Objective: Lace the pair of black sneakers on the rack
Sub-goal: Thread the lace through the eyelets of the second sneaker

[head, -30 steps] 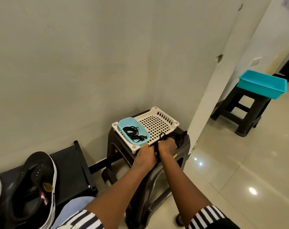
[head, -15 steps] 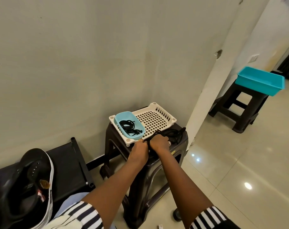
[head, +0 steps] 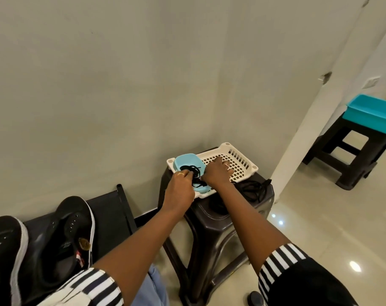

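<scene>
L hand (head: 180, 191) and R hand (head: 217, 174), frame center, both pinched black laces (head: 193, 173) in blue bowl (head: 185, 161) on white basket (head: 236, 161). Black sneakers (head: 62, 237) sat lower left on rack (head: 112, 210), unlaced.

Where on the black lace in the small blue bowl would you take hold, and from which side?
Pinch the loops of the black lace that rise above the blue bowl, coming from above: the bowl's walls block the sides, and the coil lies loose, so fingers can likely close on a raised strand.
</scene>
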